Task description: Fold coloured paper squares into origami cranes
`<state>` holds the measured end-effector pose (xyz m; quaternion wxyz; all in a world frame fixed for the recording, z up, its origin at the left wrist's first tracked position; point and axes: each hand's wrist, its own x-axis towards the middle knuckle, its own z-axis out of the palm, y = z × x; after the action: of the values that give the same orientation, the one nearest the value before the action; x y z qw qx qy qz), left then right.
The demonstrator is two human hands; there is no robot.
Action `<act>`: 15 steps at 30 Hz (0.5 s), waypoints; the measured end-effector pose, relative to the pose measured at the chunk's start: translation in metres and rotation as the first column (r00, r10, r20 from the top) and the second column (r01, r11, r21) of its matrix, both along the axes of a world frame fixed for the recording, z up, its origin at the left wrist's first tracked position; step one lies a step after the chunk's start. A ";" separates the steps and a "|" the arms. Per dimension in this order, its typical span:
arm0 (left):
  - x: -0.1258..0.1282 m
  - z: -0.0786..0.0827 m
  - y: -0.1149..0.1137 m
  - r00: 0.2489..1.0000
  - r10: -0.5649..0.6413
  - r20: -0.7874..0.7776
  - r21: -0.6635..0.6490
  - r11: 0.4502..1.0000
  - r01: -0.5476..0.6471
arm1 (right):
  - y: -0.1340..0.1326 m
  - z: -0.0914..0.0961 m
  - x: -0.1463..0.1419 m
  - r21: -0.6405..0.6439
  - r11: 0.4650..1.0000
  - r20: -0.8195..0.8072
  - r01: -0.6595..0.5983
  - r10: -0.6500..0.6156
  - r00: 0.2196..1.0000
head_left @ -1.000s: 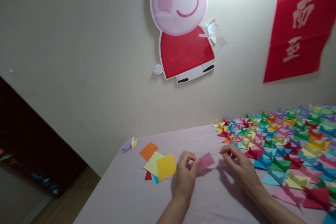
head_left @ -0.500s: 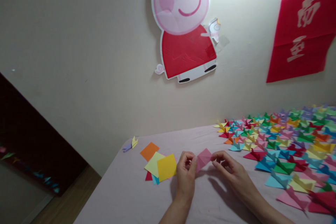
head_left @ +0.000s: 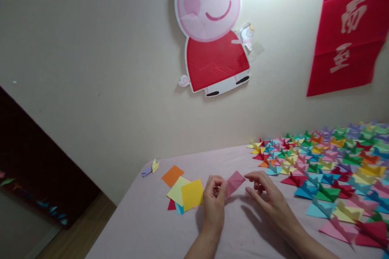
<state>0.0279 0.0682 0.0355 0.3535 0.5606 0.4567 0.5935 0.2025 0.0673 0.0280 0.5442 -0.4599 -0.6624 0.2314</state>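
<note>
A small pink square of origami paper [head_left: 235,183] with crease lines is pinched at its left side by my left hand [head_left: 215,196]. My right hand [head_left: 266,194] is just right of the paper, thumb and forefinger apart, with a slight gap between the fingertips and the paper's right corner. Left of my left hand lie loose paper squares: a bright yellow sheet [head_left: 192,195], a pale yellow sheet [head_left: 176,191] and an orange sheet [head_left: 173,175], with red and blue corners showing beneath.
Rows of folded paper cranes [head_left: 330,178] in many colours cover the right side of the pink cloth-covered table [head_left: 136,226]. Two more folded pieces [head_left: 154,165], yellow and purple, rest at the far left corner. Behind stands a wall with a pig cutout [head_left: 217,62] and a red banner [head_left: 340,48].
My right thumb and forefinger have come apart and off the pink paper's right corner. My left hand still pinches the paper in nearly the same place.
</note>
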 end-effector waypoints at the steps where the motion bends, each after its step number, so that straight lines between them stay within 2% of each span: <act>1: 0.000 0.000 0.000 1.000 0.003 0.001 0.000 1.000 -0.003 | 0.000 0.000 0.000 -0.001 1.000 0.002 0.005 -0.005 1.000; 15: 0.000 0.002 0.000 0.999 0.031 0.016 0.001 1.000 -0.031 | -0.005 0.011 -0.003 -0.019 0.995 -0.052 -0.096 0.095 0.994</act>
<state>0.0281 0.0680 0.0372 0.3476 0.5488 0.4620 0.6038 0.1999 0.0628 0.0392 0.5442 -0.4276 -0.6670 0.2758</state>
